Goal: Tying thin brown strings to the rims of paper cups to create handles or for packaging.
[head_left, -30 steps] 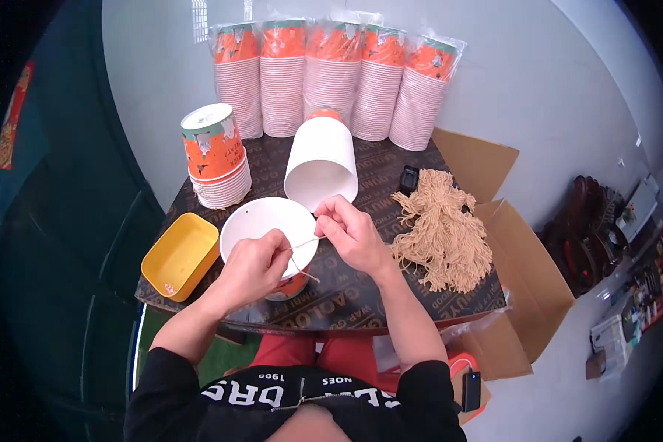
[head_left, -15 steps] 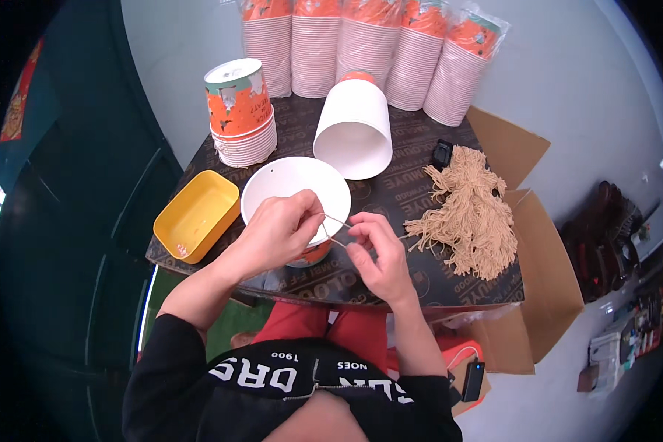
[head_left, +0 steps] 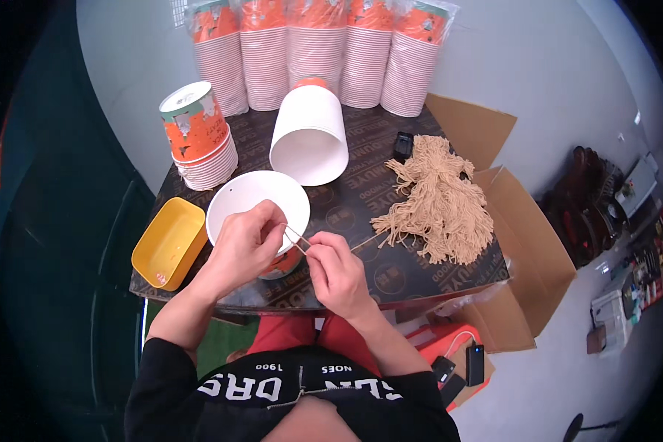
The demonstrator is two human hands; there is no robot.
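Observation:
A thin tan string (head_left: 295, 234) runs between my two hands over the near rim of a paper bucket (head_left: 259, 193). The bucket stands upright, its white inside facing up, with a small hole near the far rim. My left hand (head_left: 239, 247) is closed, pinching the string at the bucket's near side. My right hand (head_left: 337, 276) pinches it too, thumb against fingertips, just right of the bucket. From behind my right hand one strand leads to a loose bundle of tan strings (head_left: 440, 202) on the right. My fingers hide part of the bucket and the string's ends.
On the dark table (head_left: 390, 278) are a yellow tray (head_left: 160, 239) at left, nested orange buckets (head_left: 199, 136) behind it and a white bucket (head_left: 311, 129) on its side. A small black device (head_left: 403, 146) touches the strings. Several wrapped stacks (head_left: 315, 62) line the back; a cardboard box (head_left: 527, 247) stands right.
The view has shifted, so the table sits further left in it. My right thumb and fingers, apart before, have come together on the string. The bucket stays upright under my hands.

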